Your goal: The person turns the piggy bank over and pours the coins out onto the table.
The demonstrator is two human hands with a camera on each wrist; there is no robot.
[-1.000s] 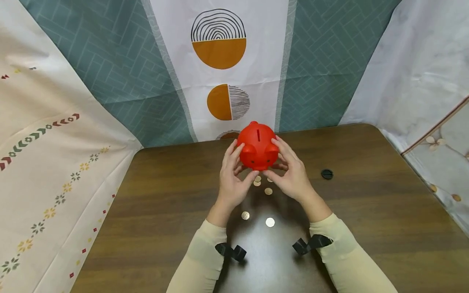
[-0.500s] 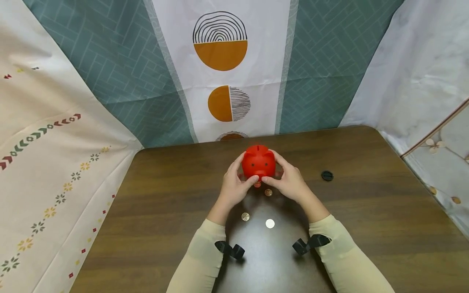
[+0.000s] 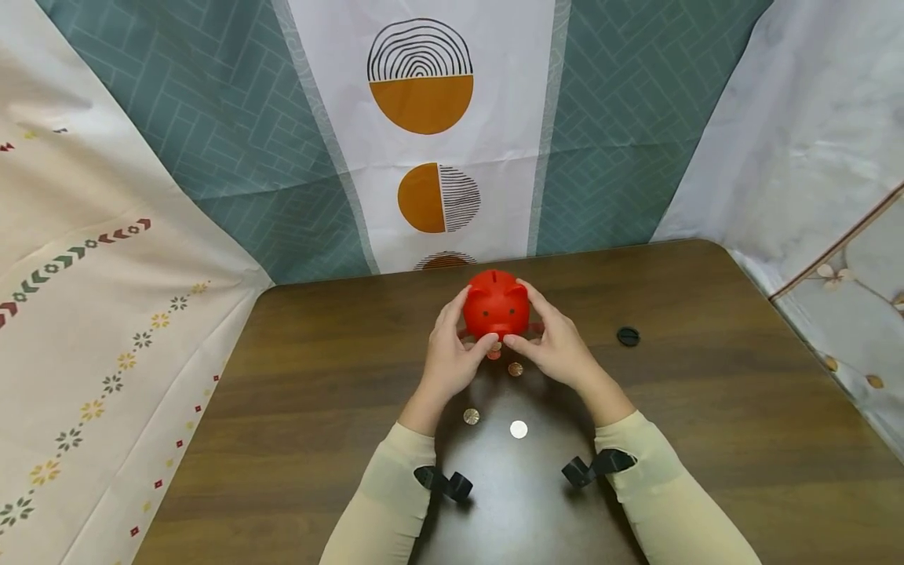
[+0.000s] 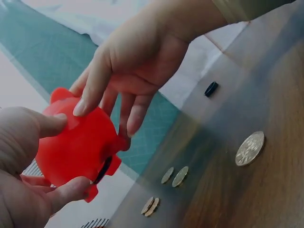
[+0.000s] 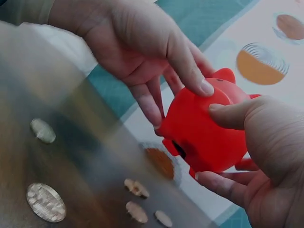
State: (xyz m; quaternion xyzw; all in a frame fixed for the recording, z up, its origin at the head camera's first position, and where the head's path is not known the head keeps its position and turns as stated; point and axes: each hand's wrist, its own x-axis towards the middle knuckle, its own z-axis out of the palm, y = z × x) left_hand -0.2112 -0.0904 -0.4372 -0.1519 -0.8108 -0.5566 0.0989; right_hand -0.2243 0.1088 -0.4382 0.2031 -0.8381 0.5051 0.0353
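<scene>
A red piggy bank (image 3: pixel 497 306) is held up over the wooden table, its snout toward me and its coin slot on top. My left hand (image 3: pixel 452 353) grips its left side and my right hand (image 3: pixel 559 351) its right, both thumbs near the snout. A dark opening (image 4: pixel 103 170) shows on its underside in the left wrist view. Beneath and in front of it lie several coins: a silver-coloured coin (image 3: pixel 519 429), a gold-coloured coin (image 3: pixel 471 417) and a coppery coin (image 3: pixel 515 369). More coins sit close below the bank, partly covered by it in the head view.
To the right on the table (image 3: pixel 339 392) lies a small round black plug (image 3: pixel 628 337). A patterned cloth (image 3: pixel 607 141) hangs behind the table's far edge, with more cloth at both sides. A black strap with a small device (image 3: pixel 446 482) sits on each sleeve.
The piggy bank came down toward the table and tipped so its face shows, then rose and tilted slightly back. Both hands keep their grip; coins and plug stay put.
</scene>
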